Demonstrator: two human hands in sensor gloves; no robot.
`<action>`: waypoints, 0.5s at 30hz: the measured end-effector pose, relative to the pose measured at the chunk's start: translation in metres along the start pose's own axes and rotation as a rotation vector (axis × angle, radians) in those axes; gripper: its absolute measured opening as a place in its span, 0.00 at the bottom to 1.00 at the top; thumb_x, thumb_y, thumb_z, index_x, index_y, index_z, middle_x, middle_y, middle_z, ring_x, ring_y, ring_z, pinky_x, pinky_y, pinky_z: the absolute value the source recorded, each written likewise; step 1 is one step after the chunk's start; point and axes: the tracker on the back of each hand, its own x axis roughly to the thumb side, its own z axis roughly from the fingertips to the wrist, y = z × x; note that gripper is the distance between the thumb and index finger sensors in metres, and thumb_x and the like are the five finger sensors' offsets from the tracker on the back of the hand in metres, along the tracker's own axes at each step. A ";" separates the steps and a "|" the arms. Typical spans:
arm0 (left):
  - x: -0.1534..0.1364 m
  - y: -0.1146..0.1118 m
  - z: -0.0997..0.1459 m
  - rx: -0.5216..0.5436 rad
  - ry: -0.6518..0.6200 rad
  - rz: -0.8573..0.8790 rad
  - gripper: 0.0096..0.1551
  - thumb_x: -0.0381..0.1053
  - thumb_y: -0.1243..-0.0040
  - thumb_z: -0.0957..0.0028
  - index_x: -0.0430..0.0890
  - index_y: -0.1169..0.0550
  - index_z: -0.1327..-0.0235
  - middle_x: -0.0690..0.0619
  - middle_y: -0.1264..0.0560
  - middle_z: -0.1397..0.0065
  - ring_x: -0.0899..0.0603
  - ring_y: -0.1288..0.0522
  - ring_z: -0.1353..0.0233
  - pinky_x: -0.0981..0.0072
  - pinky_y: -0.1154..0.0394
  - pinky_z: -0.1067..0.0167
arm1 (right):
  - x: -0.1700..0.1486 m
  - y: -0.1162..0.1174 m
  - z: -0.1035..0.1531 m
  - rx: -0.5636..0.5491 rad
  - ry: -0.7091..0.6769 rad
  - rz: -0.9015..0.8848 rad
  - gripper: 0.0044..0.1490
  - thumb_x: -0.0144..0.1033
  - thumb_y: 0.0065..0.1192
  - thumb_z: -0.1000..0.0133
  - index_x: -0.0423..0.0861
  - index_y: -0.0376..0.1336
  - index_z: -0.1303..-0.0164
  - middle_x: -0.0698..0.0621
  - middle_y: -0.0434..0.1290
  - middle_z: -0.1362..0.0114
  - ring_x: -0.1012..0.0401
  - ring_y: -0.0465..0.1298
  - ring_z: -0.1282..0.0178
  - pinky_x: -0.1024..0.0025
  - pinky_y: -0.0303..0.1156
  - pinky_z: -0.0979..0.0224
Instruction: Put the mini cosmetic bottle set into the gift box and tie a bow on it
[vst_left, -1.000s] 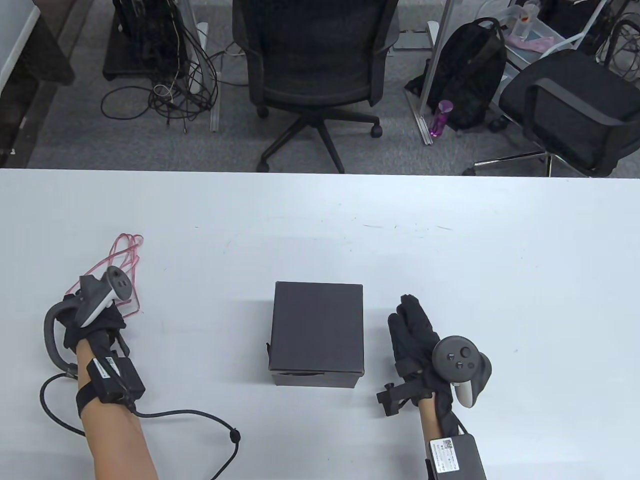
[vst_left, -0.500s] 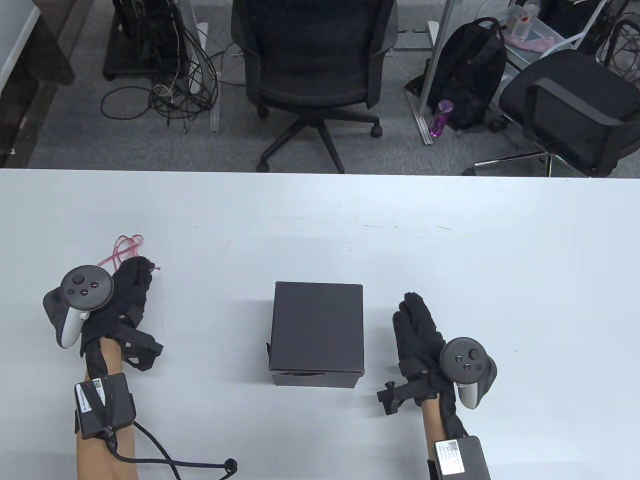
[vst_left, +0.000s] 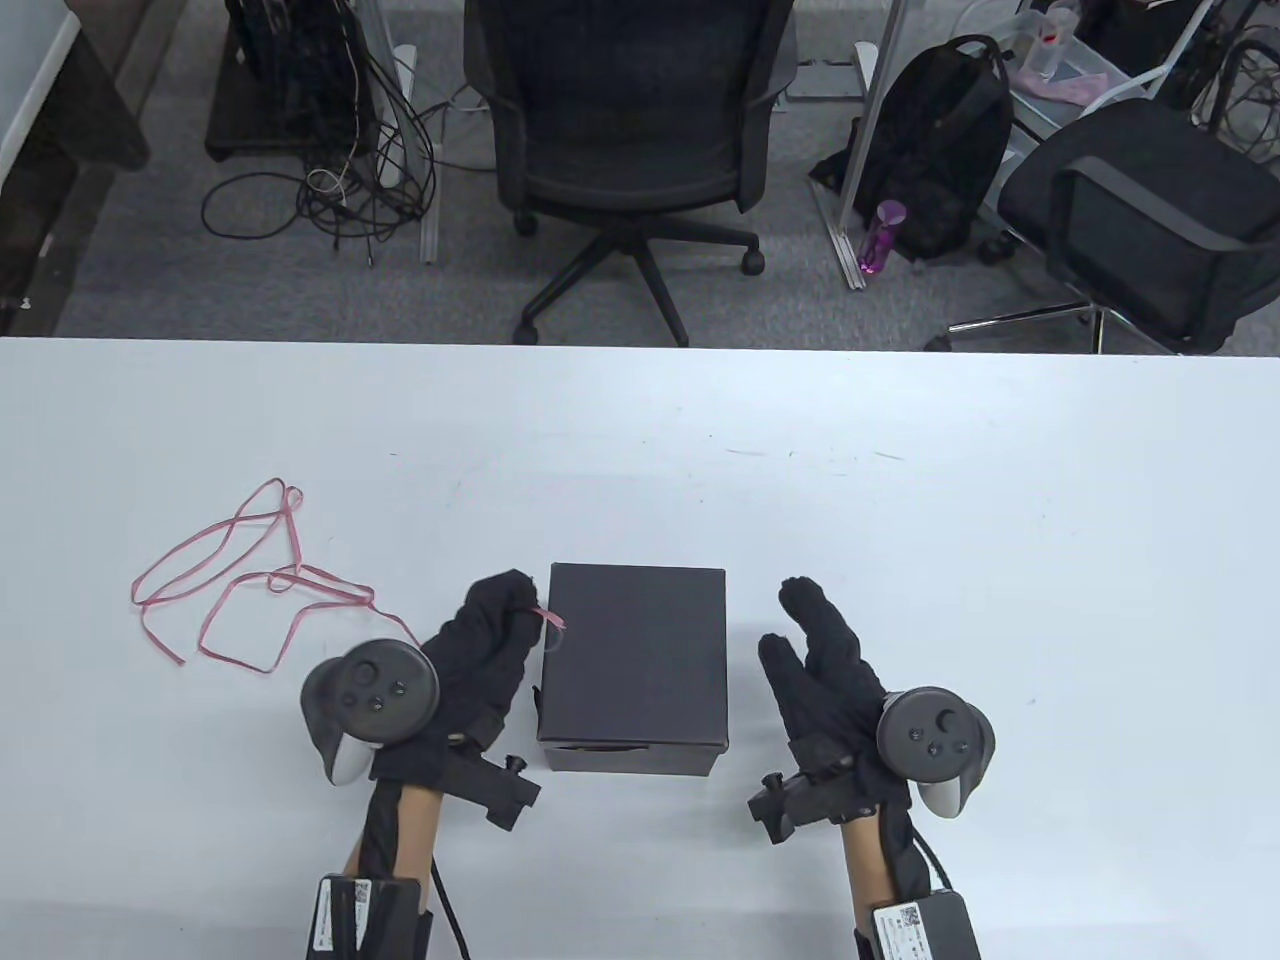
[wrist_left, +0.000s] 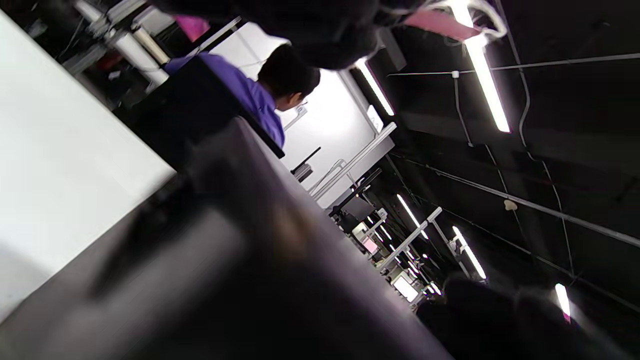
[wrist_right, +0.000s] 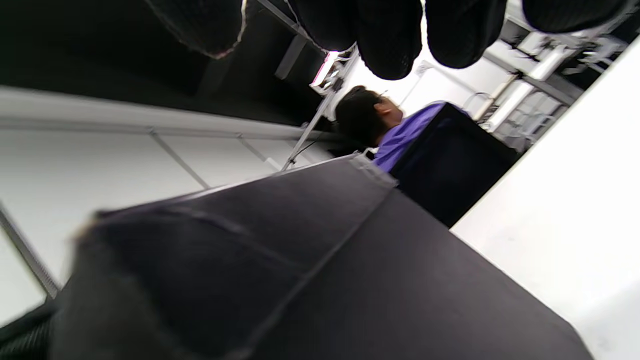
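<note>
Your gift box (vst_left: 636, 665) sits closed on the white table (vst_left: 900, 520), between your two hands, and its black lid and sides carry no brand or print that can be read. The only writing in sight is on the small white labels of the sensor packs strapped to your forearms (vst_left: 905, 915), and it is too small to make out.

Your left hand (vst_left: 470, 665) lies just beside the box's left edge, fingertips pinched on one end of the pink ribbon (vst_left: 240, 580); the rest of the ribbon trails away in loose loops over the table to the left. Your right hand (vst_left: 825, 665) rests just right of the box without touching it, fingers straight and slightly spread, holding nothing.

The table view alone shows the ribbon's full run and both hands at once. The left wrist view shows what it cannot: a pink strip (wrist_left: 435, 24) caught against the gloved fingers (wrist_left: 320, 35) at the top edge, probably the pinched ribbon end, though it is blurred. Both wrist views look up past the box's dark side (wrist_right: 350, 270) to a seated person in a purple top (wrist_right: 395, 137) and ceiling lights, none of which the table view takes in. The cosmetic bottles appear in no view.
</note>
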 end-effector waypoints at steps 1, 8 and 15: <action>0.008 -0.006 0.004 0.026 -0.015 -0.046 0.23 0.52 0.51 0.37 0.51 0.34 0.30 0.54 0.23 0.39 0.58 0.22 0.66 0.69 0.20 0.64 | 0.008 0.002 0.000 0.026 -0.040 0.028 0.46 0.48 0.48 0.32 0.27 0.47 0.17 0.23 0.54 0.19 0.24 0.53 0.26 0.18 0.51 0.37; 0.039 -0.031 0.015 -0.025 -0.073 -0.243 0.23 0.53 0.47 0.38 0.51 0.31 0.31 0.55 0.21 0.41 0.58 0.21 0.68 0.70 0.19 0.66 | 0.052 0.023 0.005 0.145 -0.246 0.301 0.52 0.60 0.47 0.37 0.29 0.51 0.20 0.26 0.59 0.28 0.31 0.55 0.34 0.34 0.54 0.35; 0.050 -0.038 0.018 -0.039 -0.114 -0.329 0.23 0.54 0.46 0.39 0.51 0.30 0.32 0.55 0.19 0.42 0.58 0.21 0.68 0.70 0.19 0.66 | 0.067 0.039 0.009 0.197 -0.321 0.436 0.57 0.64 0.43 0.40 0.29 0.50 0.18 0.27 0.60 0.29 0.32 0.56 0.35 0.34 0.54 0.35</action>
